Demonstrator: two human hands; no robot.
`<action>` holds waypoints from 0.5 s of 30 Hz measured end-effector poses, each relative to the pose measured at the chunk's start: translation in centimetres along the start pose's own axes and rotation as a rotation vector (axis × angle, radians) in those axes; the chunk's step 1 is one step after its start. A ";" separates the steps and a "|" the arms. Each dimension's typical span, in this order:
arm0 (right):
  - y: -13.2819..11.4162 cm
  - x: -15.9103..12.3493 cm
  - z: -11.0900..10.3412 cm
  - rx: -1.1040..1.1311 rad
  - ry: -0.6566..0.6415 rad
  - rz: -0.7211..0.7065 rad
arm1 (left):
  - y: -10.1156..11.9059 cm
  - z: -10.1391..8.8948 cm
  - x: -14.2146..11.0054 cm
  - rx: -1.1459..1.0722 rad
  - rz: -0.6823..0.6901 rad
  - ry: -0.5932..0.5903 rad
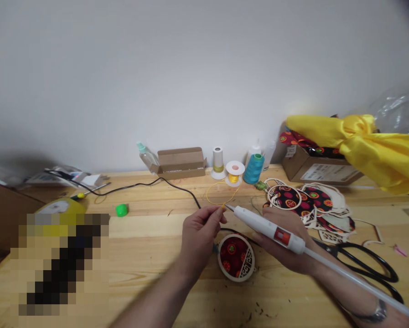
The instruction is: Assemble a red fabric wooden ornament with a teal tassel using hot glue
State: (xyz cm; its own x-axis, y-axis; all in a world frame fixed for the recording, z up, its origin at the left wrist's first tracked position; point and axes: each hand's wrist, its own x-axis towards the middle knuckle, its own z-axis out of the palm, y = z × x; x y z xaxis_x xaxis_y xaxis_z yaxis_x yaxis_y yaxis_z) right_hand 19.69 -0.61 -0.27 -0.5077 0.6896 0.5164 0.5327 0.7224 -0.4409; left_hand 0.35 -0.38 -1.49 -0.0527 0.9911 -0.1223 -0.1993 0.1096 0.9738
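My left hand (pixel 200 228) is closed, thumb and forefinger pinching thin yellow cord (pixel 211 201) that loops back toward its spool. My right hand (pixel 286 237) grips a white pen-shaped hot glue gun (pixel 259 223) with a red switch; a long whitish stick runs out of its rear. Its metal tip points left and lies close to the pinched cord; whether they touch I cannot tell. Below and between the hands lies a round ornament (pixel 232 257) of dark red patterned fabric in a pale frame with lattice. A teal bit at its left edge is partly hidden by my left hand.
Behind stand a yellow thread spool (pixel 235 168), a teal thread cone (pixel 254 169) and an opened cardboard box (pixel 182 164). Fabric pieces and frames (pixel 313 200) pile up right, near black scissors (pixel 364 259). A black cable (pixel 136 184) crosses the table; a green cap (pixel 121 210) lies left.
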 end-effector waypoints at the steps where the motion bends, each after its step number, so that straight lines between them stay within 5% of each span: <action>1: 0.0 0.0 0.0 -0.007 -0.002 0.000 | 0.0 0.0 0.0 0.004 0.000 -0.001; 15: 0.3 -0.3 0.3 -0.017 -0.002 -0.002 | 0.0 -0.1 0.0 0.018 0.004 -0.015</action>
State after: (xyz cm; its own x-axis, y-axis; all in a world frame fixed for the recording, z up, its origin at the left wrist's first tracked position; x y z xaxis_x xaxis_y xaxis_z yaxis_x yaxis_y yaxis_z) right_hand 19.83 -0.55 -0.74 -0.5098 0.6885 0.5159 0.5432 0.7226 -0.4275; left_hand 0.29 -0.43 -1.54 -0.0383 0.9926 -0.1155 -0.1816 0.1068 0.9776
